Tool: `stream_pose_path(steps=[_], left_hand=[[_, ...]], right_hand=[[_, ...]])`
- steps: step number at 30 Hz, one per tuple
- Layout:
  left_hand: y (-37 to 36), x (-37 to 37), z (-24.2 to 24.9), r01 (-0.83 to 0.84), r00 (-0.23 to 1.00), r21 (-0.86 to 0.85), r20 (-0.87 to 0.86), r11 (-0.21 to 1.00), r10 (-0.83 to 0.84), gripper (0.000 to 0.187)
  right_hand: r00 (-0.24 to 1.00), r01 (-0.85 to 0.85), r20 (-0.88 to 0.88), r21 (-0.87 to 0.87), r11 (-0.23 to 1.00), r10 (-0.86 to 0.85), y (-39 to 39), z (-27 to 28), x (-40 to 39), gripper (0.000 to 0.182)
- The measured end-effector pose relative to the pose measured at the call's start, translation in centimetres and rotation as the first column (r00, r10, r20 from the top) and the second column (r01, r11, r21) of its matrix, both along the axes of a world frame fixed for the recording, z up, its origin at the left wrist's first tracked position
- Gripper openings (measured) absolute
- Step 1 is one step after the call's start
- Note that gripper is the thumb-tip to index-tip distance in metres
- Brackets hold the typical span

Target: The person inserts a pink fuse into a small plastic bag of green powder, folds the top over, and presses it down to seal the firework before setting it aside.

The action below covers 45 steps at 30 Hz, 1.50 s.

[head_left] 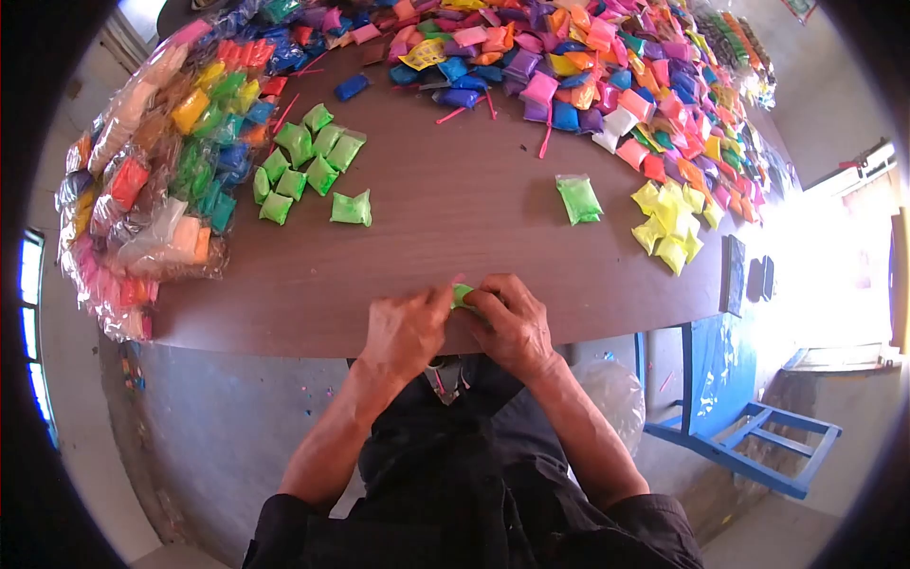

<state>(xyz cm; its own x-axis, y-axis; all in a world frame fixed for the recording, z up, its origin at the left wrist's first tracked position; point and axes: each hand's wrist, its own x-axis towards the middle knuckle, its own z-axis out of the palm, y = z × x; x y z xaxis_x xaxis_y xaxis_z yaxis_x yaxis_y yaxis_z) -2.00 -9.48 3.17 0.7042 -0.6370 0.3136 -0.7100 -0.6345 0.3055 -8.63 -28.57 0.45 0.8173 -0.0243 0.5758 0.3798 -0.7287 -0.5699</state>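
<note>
Close to the table's front edge, a small bright green packet [462, 294] is pinched between my two hands and mostly covered by fingers. My left hand [409, 327] is closed on its left side, and my right hand [513, 321] grips it from the right. A lone green packet [579, 199] lies beyond my right hand. Farther left is a loose group of several green packets [295, 144], with one more green packet [352, 209] just apart from them. A cluster of yellow packets [674, 224] rests on the right side.
A large pile of mixed coloured packets [569, 66] spreads across the back of the brown table [427, 237]. Clear bags of packets [161, 180] are heaped at the left. A dark blue packet [351, 87] lies near the back. A blue chair [749, 427] stands at the right.
</note>
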Motion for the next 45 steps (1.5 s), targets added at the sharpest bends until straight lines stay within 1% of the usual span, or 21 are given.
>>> stream_pose_path(steps=[1, 4, 7, 10, 13, 14, 16, 19, 22, 26, 28, 29, 30, 31, 33, 34, 36, 39, 40, 42, 45], left_hand=[[0.4, 0.2, -0.4, -0.024, 1.0, 0.026, 0.0, 0.999, 0.024, 0.014], [1.1, 0.3, -0.7, -0.06, 0.998, -0.016, -0.005, 0.998, 0.06, 0.013], [0.2, -0.9, 0.4, 0.001, 1.0, -0.06, 0.011, 0.998, 0.0, 0.014], [-0.1, -0.9, -0.4, 0.017, 0.999, -0.049, 0.043, 0.999, -0.015, 0.014], [1.4, 0.6, -1.8, -0.07, 0.997, -0.01, 0.038, 0.997, 0.07, 0.011], [1.7, 0.7, -1.9, -0.1, 0.994, -0.036, 0.04, 0.994, 0.101, 0.01], [2.3, 0.6, -1.5, -0.162, 0.986, -0.082, 0.036, 0.983, 0.166, 0.008], [2.6, 0.1, -1.7, -0.211, 0.977, -0.267, -0.023, 0.94, 0.213, 0.009], [3.7, -0.4, -2.5, -0.32, 0.942, -0.308, -0.205, 0.896, 0.266, 0.009], [5.1, -1.1, -2.9, -0.416, 0.899, -0.383, -0.313, 0.825, 0.308, 0.006], [4.9, -1.5, -2.1, -0.417, 0.899, -0.419, -0.324, 0.807, 0.296, 0.005], [4.4, -1.5, -2.0, -0.379, 0.92, -0.417, -0.27, 0.826, 0.285, 0.005], [3.7, -1.4, -1.8, -0.341, 0.937, -0.411, -0.216, 0.846, 0.273, 0.005], [3.0, -1.3, -1.6, -0.303, 0.952, -0.401, -0.16, 0.865, 0.26, 0.005], [1.0, -1.0, -1.2, -0.301, 0.949, -0.377, -0.212, 0.876, 0.234, 0.005], [0.1, -0.7, -1.4, -0.277, 0.954, -0.373, -0.221, 0.886, 0.205, 0.006], [-1.6, -0.1, -1.8, -0.243, 0.956, -0.355, -0.246, 0.903, 0.161, 0.006], [-2.1, 0.9, -4.2, -0.317, 0.932, -0.33, -0.282, 0.889, 0.227, 0.006], [-1.4, 1.4, -4.6, -0.358, 0.925, -0.269, -0.231, 0.894, 0.3, 0.005], [2.0, 2.0, -5.0, -0.425, 0.905, -0.275, -0.148, 0.862, 0.399, 0.007], [10.3, 2.8, -5.0, -0.602, 0.798, -0.268, -0.167, 0.752, 0.58, 0.008]], right_hand=[[1.0, 0.007, -0.003, -0.002, 1.0, -0.007, 0.0, -0.1, -0.1, 0.029], [1.0, 0.024, -0.016, -0.007, 1.0, -0.024, -0.1, 0.0, 0.0, 0.031], [1.0, 0.008, -0.021, -0.007, 1.0, -0.008, 0.0, -0.3, 0.0, 0.031], [1.0, -0.001, -0.02, -0.013, 1.0, 0.001, -0.1, 0.1, 0.1, 0.029], [1.0, 0.007, -0.021, 0.011, 1.0, -0.007, 0.0, 0.1, 0.0, 0.028], [1.0, 0.011, -0.02, 0.023, 1.0, -0.011, 0.0, 0.0, 0.1, 0.028], [0.992, 0.112, -0.056, 0.044, 0.993, -0.11, 0.1, -0.1, 0.2, 0.026], [0.967, 0.245, -0.073, 0.0, 0.97, -0.244, 0.1, 0.3, 0.3, 0.023], [0.938, 0.337, -0.076, -0.037, 0.941, -0.339, 0.0, 0.5, 0.2, 0.02], [0.889, 0.419, -0.149, -0.119, 0.9, -0.433, -0.9, 1.3, -0.1, 0.017], [0.904, 0.409, -0.076, -0.129, 0.904, -0.42, -1.7, 1.5, -0.4, 0.021], [0.911, 0.402, -0.039, -0.136, 0.906, -0.41, -2.1, 1.6, -0.6, 0.023], [0.936, 0.341, -0.042, -0.153, 0.928, -0.351, -2.2, 1.8, -1.2, 0.032], [0.953, 0.29, -0.025, -0.192, 0.937, -0.3, -1.9, 1.9, -1.7, 0.033], [0.98, 0.195, 0.004, -0.268, 0.944, -0.201, -1.2, 1.9, -2.5, 0.037], [0.988, 0.129, -0.041, -0.281, 0.951, -0.147, -0.7, 2.0, -2.8, 0.04], [0.986, 0.108, -0.091, -0.302, 0.947, -0.141, -0.2, 1.1, -3.3, 0.041], [0.983, 0.106, -0.111, -0.314, 0.944, -0.147, -0.3, 0.0, -3.5, 0.046], [0.982, 0.112, -0.108, -0.32, 0.941, -0.154, -0.4, 0.2, -3.4, 0.048], [0.979, 0.112, -0.126, -0.343, 0.933, -0.164, -0.4, 0.7, -3.5, 0.049], [0.972, 0.08, -0.175, -0.372, 0.925, -0.155, 0.2, 1.2, -3.5, 0.052]])
